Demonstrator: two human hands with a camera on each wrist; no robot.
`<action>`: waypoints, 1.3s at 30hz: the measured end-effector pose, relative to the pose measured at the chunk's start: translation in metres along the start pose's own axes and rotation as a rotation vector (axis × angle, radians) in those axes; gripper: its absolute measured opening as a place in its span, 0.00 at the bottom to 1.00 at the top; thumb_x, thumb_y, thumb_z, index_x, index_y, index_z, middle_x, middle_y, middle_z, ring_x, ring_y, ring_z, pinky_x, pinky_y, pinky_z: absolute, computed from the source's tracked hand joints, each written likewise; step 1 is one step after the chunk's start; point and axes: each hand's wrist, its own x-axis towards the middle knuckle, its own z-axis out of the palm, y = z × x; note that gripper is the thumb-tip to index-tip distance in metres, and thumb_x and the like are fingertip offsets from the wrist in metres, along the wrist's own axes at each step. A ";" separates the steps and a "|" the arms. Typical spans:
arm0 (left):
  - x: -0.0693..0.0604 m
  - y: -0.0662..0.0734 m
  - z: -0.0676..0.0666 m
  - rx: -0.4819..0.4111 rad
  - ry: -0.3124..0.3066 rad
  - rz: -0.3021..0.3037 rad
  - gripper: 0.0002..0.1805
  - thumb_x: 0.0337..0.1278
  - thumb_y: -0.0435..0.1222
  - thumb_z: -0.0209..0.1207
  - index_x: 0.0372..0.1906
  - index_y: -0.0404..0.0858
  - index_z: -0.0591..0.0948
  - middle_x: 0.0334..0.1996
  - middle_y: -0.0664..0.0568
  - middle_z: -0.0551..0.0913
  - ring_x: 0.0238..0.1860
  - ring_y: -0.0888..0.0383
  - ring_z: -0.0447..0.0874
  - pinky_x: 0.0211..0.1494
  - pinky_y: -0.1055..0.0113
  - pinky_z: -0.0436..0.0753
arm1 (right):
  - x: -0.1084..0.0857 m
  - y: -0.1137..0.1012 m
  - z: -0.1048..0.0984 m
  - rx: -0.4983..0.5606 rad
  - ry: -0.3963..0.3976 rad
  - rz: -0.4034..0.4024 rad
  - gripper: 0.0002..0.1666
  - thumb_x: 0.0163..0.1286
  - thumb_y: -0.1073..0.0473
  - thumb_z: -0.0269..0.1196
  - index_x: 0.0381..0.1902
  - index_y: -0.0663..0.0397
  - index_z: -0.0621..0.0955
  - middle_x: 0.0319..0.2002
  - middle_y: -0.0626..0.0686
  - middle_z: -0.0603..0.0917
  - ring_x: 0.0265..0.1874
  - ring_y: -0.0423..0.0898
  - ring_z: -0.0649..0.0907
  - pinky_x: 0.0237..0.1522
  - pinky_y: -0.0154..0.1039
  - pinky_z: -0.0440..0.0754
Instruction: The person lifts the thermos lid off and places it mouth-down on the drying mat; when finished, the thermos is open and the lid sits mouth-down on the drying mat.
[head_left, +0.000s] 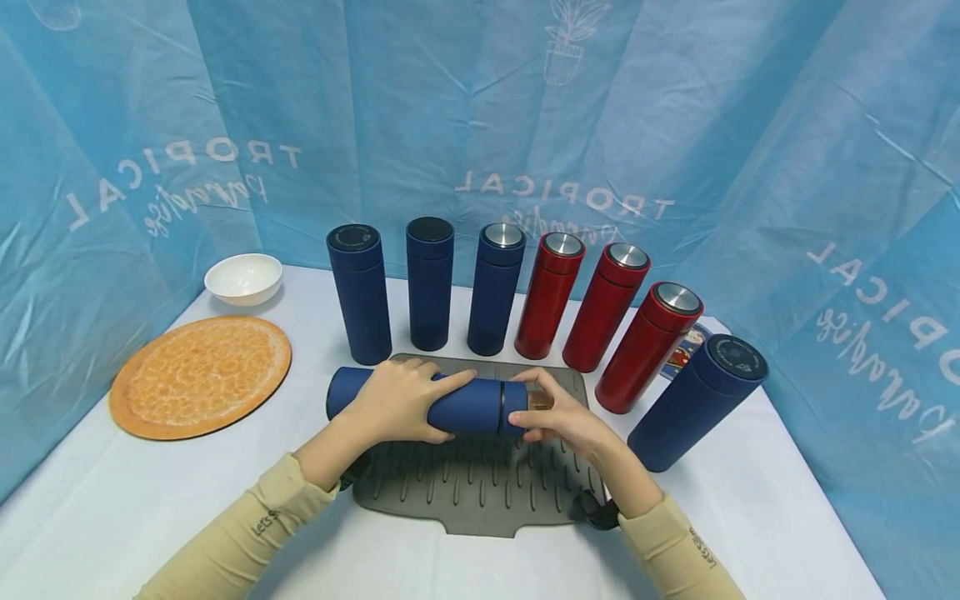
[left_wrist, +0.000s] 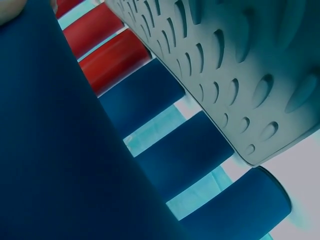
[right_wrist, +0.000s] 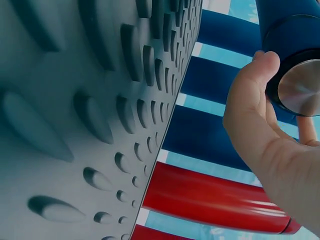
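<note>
A blue vacuum flask (head_left: 468, 405) lies sideways, held just above a grey ridged mat (head_left: 480, 492). My left hand (head_left: 397, 402) grips its body from above, thumb on the near side. Around the capped end, my right hand (head_left: 562, 418) curls thumb and fingers. In the right wrist view, the lid's metal disc (right_wrist: 302, 89) faces the camera and the thumb presses the rim. The flask body (left_wrist: 65, 140) fills the left side of the left wrist view, where only a fingertip shows. Whether the lid is loose, I cannot tell.
Upright blue flasks (head_left: 430, 287) and red flasks (head_left: 550, 296) curve behind the mat, with another blue flask (head_left: 693, 404) at the right. A patterned card (head_left: 684, 350) is partly hidden there. To the left are a white bowl (head_left: 243, 281) and a round pizza-print mat (head_left: 202, 375).
</note>
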 end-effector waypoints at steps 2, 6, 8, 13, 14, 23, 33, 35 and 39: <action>0.000 0.000 0.000 -0.004 -0.008 -0.005 0.46 0.28 0.64 0.66 0.62 0.56 0.71 0.36 0.50 0.83 0.34 0.52 0.82 0.33 0.58 0.80 | -0.002 -0.001 0.001 -0.020 0.010 -0.021 0.37 0.55 0.60 0.64 0.61 0.49 0.61 0.58 0.63 0.65 0.51 0.58 0.72 0.45 0.50 0.79; 0.000 0.001 -0.001 -0.014 -0.021 -0.025 0.45 0.28 0.64 0.65 0.62 0.56 0.71 0.37 0.50 0.83 0.34 0.53 0.82 0.32 0.60 0.80 | -0.003 -0.002 0.003 -0.004 0.001 -0.036 0.43 0.53 0.62 0.66 0.63 0.46 0.59 0.61 0.62 0.61 0.55 0.59 0.69 0.46 0.53 0.78; 0.000 0.001 -0.002 -0.015 -0.016 -0.031 0.45 0.28 0.64 0.65 0.62 0.56 0.71 0.38 0.49 0.83 0.34 0.53 0.82 0.31 0.60 0.80 | -0.003 -0.001 0.002 0.025 -0.022 -0.021 0.44 0.55 0.60 0.65 0.65 0.43 0.56 0.63 0.63 0.58 0.55 0.61 0.68 0.47 0.55 0.78; -0.001 0.000 -0.002 -0.009 0.004 -0.030 0.45 0.28 0.65 0.65 0.62 0.56 0.71 0.37 0.50 0.82 0.33 0.53 0.82 0.30 0.61 0.79 | -0.001 -0.001 0.001 0.030 -0.048 0.036 0.38 0.66 0.45 0.53 0.68 0.41 0.51 0.63 0.63 0.58 0.54 0.61 0.71 0.45 0.55 0.78; -0.001 0.000 -0.002 -0.007 0.003 -0.031 0.45 0.28 0.65 0.65 0.62 0.56 0.71 0.37 0.50 0.82 0.33 0.53 0.82 0.29 0.62 0.79 | -0.001 -0.001 0.001 0.018 -0.037 0.050 0.37 0.67 0.41 0.50 0.68 0.43 0.52 0.61 0.63 0.61 0.52 0.61 0.73 0.44 0.55 0.79; -0.001 -0.001 -0.003 -0.009 -0.002 -0.033 0.46 0.28 0.65 0.65 0.62 0.57 0.71 0.37 0.50 0.82 0.33 0.53 0.82 0.31 0.61 0.79 | 0.001 -0.003 -0.001 -0.102 0.024 0.127 0.44 0.64 0.27 0.41 0.64 0.55 0.57 0.33 0.60 0.85 0.26 0.49 0.85 0.36 0.43 0.81; -0.002 -0.001 -0.001 -0.010 0.015 -0.024 0.45 0.28 0.65 0.65 0.62 0.57 0.71 0.36 0.50 0.82 0.32 0.53 0.81 0.30 0.61 0.79 | 0.001 -0.001 -0.002 -0.115 0.013 0.108 0.37 0.66 0.34 0.47 0.60 0.54 0.61 0.35 0.64 0.84 0.25 0.49 0.85 0.36 0.43 0.82; -0.002 -0.001 -0.001 -0.008 0.020 -0.022 0.45 0.28 0.65 0.65 0.62 0.57 0.71 0.36 0.50 0.82 0.32 0.53 0.81 0.29 0.61 0.79 | 0.001 -0.002 -0.003 -0.113 0.010 0.106 0.35 0.66 0.36 0.48 0.60 0.54 0.61 0.35 0.63 0.84 0.26 0.49 0.85 0.36 0.43 0.82; -0.003 -0.001 0.001 -0.007 0.022 -0.020 0.46 0.28 0.65 0.65 0.62 0.56 0.71 0.36 0.49 0.82 0.33 0.53 0.82 0.30 0.61 0.79 | 0.001 -0.001 -0.003 -0.102 -0.001 0.101 0.34 0.66 0.39 0.49 0.60 0.54 0.59 0.35 0.59 0.84 0.28 0.50 0.85 0.36 0.43 0.81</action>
